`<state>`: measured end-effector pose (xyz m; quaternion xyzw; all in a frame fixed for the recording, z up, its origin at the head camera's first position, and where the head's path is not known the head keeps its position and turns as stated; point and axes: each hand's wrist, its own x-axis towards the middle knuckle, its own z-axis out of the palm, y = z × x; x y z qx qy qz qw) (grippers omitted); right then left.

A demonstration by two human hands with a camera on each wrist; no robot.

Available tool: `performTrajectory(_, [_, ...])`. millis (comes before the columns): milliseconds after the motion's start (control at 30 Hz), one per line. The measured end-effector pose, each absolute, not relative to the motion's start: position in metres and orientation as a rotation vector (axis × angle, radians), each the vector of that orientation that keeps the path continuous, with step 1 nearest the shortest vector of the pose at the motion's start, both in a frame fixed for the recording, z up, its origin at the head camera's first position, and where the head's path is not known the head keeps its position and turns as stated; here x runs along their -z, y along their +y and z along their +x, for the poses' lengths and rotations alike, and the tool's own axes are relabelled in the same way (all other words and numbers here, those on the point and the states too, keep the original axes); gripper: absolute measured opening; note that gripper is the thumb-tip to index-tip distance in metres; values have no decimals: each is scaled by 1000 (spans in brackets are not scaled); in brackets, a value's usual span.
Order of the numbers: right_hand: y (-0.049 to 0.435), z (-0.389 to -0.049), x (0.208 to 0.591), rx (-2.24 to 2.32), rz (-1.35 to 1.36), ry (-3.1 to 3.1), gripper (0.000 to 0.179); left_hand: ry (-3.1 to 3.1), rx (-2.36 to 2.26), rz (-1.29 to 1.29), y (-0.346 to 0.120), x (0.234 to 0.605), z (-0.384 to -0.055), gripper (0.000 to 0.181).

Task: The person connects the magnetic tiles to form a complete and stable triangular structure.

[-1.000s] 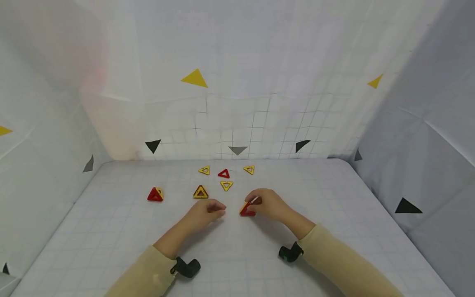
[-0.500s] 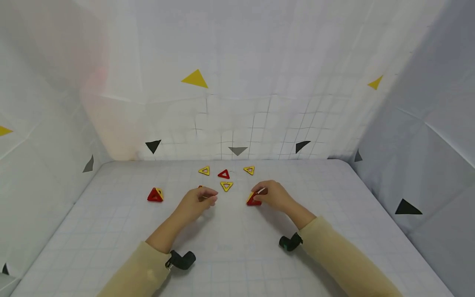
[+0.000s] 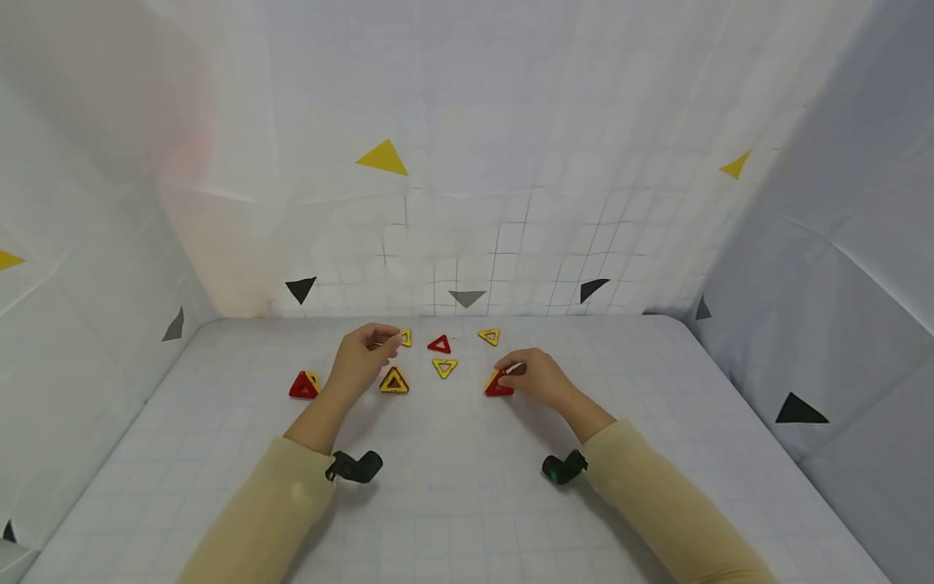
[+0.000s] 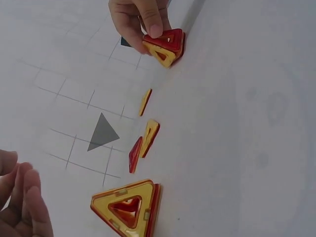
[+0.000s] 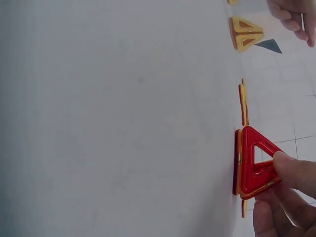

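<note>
My right hand [image 3: 536, 380] pinches a small pyramid of red and yellow magnetic triangle tiles [image 3: 499, 384], thumb on its red face [image 5: 251, 182], close over the table. In the head view my left hand [image 3: 357, 361] is further back on the left, holding nothing, its fingers loosely bent. Its fingertips overlap a flat yellow triangle tile [image 3: 407, 337], partly hidden there. Just to the right of that wrist stands a second pyramid [image 3: 394, 381] with a yellow face, large in the left wrist view [image 4: 123, 205].
A third pyramid [image 3: 304, 385], red and yellow, stands left of the left forearm. Flat tiles lie between and behind the hands: a red triangle tile [image 3: 439, 345], a yellow one [image 3: 444, 369] in front, another yellow tile [image 3: 490, 336] to the right. A white wall [image 3: 467, 235] rises behind the table.
My left hand has moved back and left, past the middle pyramid to the rear yellow tile. My right hand has carried its pyramid backward and slightly right, away from me.
</note>
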<state>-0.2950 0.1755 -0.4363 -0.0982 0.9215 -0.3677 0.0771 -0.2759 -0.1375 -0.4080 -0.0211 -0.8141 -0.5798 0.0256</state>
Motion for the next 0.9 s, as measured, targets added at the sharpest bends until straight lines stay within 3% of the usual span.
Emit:
performTrajectory(533, [175, -304, 443, 1183, -303, 2721, 21, -2716, 1752, 158, -146, 443, -339, 50])
performTrajectory(900, [173, -302, 443, 1215, -320, 2693, 24, -2790, 1714, 266, -138, 453, -353, 57])
